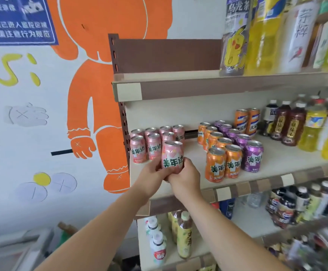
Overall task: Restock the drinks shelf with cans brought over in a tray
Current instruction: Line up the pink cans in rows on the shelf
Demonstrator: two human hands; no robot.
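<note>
item: pink can (172, 155), upright, over the front of the middle shelf (195, 153), base hidden in my grip. pink row (149, 142): just behind and left of my hands. orange cans (217, 165): off to the right. handling, as i judge it: keep it upright, label forward, slide it back flush with the pink row, then release. left hand (153, 171): fingers curled round its lower left side. right hand (185, 176): clamped on its lower right. both arms reach up and forward, hands touching under the can.
</note>
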